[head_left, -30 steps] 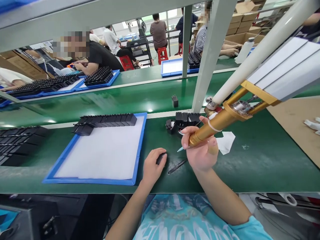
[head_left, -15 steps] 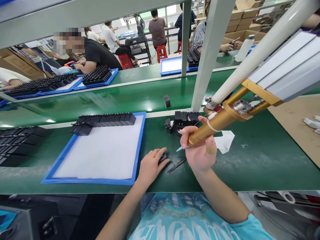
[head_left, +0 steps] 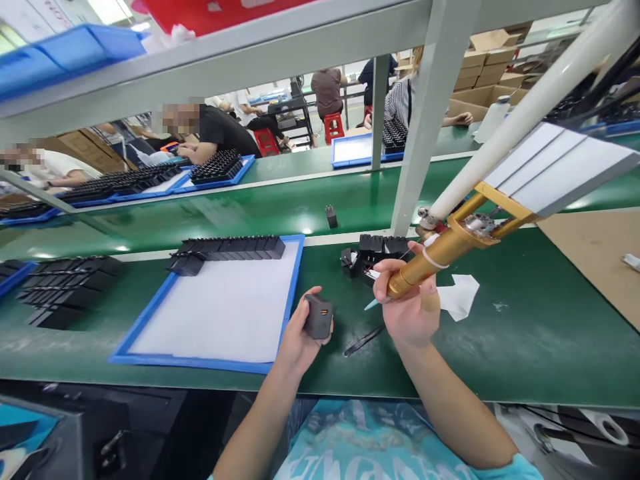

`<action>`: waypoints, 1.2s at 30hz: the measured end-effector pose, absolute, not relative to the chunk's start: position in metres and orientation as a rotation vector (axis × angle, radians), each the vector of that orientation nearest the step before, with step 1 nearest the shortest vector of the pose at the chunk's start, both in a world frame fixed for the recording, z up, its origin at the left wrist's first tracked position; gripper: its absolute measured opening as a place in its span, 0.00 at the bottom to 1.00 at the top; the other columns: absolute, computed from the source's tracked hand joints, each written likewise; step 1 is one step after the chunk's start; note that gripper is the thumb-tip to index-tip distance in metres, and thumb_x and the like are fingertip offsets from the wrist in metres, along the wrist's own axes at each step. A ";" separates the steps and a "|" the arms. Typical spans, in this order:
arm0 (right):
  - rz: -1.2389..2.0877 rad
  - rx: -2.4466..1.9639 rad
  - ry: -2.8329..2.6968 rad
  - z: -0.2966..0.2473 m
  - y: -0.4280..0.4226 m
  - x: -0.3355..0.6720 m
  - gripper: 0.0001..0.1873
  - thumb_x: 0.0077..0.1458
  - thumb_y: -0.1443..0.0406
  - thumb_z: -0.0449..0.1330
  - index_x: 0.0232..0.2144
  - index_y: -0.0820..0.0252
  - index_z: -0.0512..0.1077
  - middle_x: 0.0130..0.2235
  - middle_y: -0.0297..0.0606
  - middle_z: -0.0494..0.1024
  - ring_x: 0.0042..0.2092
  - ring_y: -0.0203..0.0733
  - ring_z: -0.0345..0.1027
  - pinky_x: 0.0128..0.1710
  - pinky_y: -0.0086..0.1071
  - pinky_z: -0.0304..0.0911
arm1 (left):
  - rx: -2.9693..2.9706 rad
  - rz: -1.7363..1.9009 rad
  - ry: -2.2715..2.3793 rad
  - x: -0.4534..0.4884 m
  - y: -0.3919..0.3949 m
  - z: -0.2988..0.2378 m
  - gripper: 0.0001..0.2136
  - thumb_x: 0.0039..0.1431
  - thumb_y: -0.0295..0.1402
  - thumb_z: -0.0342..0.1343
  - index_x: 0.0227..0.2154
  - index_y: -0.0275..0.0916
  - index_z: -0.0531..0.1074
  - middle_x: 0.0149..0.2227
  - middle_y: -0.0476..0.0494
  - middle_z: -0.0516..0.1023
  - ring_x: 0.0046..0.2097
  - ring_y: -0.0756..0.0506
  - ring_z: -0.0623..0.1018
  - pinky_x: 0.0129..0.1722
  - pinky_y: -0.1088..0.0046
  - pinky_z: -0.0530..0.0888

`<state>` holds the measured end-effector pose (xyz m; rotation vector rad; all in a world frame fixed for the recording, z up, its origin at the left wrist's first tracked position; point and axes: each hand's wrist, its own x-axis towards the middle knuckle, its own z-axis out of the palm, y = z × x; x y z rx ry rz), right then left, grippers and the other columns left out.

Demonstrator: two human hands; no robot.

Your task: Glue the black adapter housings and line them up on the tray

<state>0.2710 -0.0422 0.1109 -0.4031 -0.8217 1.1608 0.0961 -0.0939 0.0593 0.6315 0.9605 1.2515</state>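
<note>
The black charger (head_left: 318, 319) is pinched in the fingers of the left hand (head_left: 296, 343), its longer side seemingly pointing away from the wearer. Right of those fingers, apart, the blue tip (head_left: 371, 305) of the gold tool (head_left: 450, 245) slants chargerward, the right hand (head_left: 411, 321) curled around its barrel.

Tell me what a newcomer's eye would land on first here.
Most likely the big gold-coloured tool right of centre, its lower end held in the right hand above the green work surface. Next, near the middle, the dark block in the left hand, with an orange detail facing the camera. Then, to the left, the blue-rimmed tray, with black blocks lined along its far edge.
</note>
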 end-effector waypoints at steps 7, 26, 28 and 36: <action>1.115 -0.439 -0.818 0.111 -0.041 0.272 0.21 0.57 0.51 0.53 0.50 0.50 0.63 0.35 0.35 0.79 0.22 0.35 0.64 0.23 0.32 0.57 | 0.697 1.314 0.821 0.101 -0.098 0.071 0.23 0.56 0.53 0.54 0.50 0.47 0.64 0.28 0.49 0.65 0.24 0.51 0.66 0.19 0.75 0.64; 1.108 -0.543 -0.723 0.107 -0.036 0.279 0.28 0.45 0.49 0.59 0.48 0.52 0.68 0.31 0.37 0.79 0.19 0.37 0.61 0.22 0.34 0.54 | 1.996 0.194 2.724 -0.154 -0.006 0.081 0.25 0.64 0.41 0.49 0.60 0.34 0.61 0.49 0.29 0.75 0.56 0.32 0.66 0.56 0.55 0.59; 1.103 -0.544 -0.727 0.105 -0.036 0.279 0.29 0.46 0.49 0.60 0.49 0.52 0.68 0.32 0.38 0.79 0.19 0.38 0.60 0.22 0.34 0.54 | 1.909 0.213 2.817 -0.181 0.006 0.076 0.25 0.64 0.40 0.48 0.60 0.31 0.61 0.48 0.27 0.75 0.56 0.31 0.65 0.55 0.54 0.60; 1.083 -0.559 -0.700 0.103 -0.033 0.279 0.28 0.44 0.49 0.61 0.47 0.53 0.70 0.31 0.38 0.80 0.20 0.38 0.60 0.22 0.34 0.54 | 1.740 0.369 3.008 -0.211 0.003 0.045 0.36 0.57 0.37 0.55 0.67 0.39 0.47 0.64 0.31 0.56 0.63 0.32 0.55 0.60 0.54 0.54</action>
